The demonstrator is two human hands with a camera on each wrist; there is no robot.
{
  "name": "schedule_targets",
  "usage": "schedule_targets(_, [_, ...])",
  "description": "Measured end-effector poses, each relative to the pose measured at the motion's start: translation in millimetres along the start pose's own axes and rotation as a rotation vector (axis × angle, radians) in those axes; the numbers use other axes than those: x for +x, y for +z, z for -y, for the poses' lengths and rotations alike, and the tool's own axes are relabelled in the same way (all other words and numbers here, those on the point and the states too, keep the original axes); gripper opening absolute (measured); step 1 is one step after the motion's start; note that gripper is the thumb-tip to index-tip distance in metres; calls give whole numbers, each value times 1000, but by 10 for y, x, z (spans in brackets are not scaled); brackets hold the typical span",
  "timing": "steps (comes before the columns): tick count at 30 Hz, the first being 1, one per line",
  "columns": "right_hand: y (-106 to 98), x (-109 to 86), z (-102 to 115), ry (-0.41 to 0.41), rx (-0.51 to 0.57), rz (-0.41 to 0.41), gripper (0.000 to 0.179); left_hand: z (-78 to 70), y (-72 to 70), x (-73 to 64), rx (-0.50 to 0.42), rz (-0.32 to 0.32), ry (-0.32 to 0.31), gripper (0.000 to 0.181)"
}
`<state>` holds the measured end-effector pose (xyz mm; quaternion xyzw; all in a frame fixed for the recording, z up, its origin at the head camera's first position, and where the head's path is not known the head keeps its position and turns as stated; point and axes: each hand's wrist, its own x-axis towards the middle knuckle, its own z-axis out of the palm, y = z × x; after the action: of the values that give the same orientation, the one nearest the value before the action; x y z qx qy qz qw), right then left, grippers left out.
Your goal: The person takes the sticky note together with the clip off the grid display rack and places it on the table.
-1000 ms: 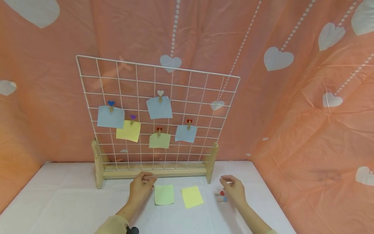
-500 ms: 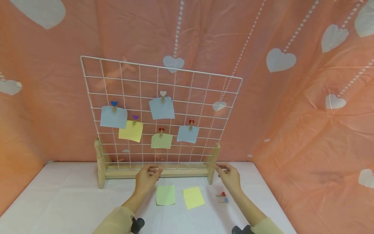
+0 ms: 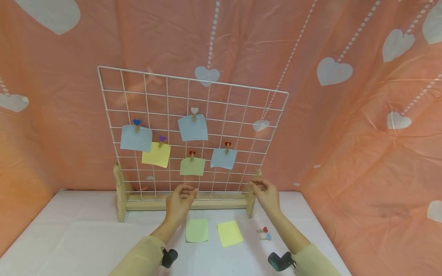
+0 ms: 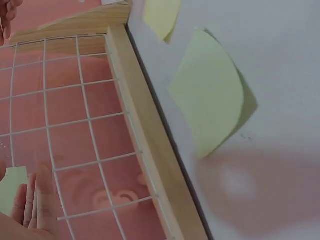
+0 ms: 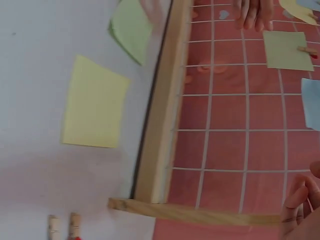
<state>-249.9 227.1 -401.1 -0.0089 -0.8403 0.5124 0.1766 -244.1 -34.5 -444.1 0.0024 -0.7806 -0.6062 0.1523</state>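
Observation:
A white wire grid (image 3: 193,79) stands on a wooden base (image 3: 148,206), with several sticky notes clipped to it. My left hand (image 3: 178,201) hovers in front of the grid's lower middle, below a clipped green note (image 3: 192,168); its fingers are loosely bent and nothing shows in them. At the grid's lower right corner is my right hand (image 3: 267,195), thumb and fingers loosely curved, with no object visible between them. A clipped blue note (image 3: 223,159) with a red heart clothespin (image 3: 227,147) hangs between and above the hands.
On the white table lie a green sticky note (image 3: 197,230) and a yellow one (image 3: 230,234). To their right are two small clothespins, one with a red heart (image 3: 264,230), one with a blue heart (image 3: 268,237). An orange curtain with white hearts (image 3: 334,71) surrounds the table.
Both hands have risen away from the table toward the grid's lower part, the right one leaving the area beside the two loose clothespins. The notes and clothespins stay where they were.

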Motion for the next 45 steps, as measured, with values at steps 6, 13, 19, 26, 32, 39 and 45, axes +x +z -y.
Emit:
schedule_targets(6, [1, 79, 169, -18, 94, 16, 22, -84, 40, 27, -48, -18, 15, 23])
schedule_targets(13, [33, 158, 293, -69, 136, 21, 20, -151, 70, 66, -74, -34, 25, 23])
schedule_targets(19, [63, 210, 447, -104, 168, 25, 21, -216, 122, 105, -124, -42, 72, 23])
schedule_targets(26, [118, 279, 603, -159, 180, 30, 22, -348, 177, 149, -156, -52, 147, 24])
schedule_targets(32, [173, 329, 731, -216, 191, 37, 19, -433, 229, 183, -209, -37, 197, 25])
schedule_targets(39, [213, 365, 839, -275, 245, 68, 23, -503, 300, 229, -218, -24, 204, 24])
schedule_targets(45, [242, 382, 915, -310, 200, 82, 28, -557, 337, 256, -163, 20, 183, 31])
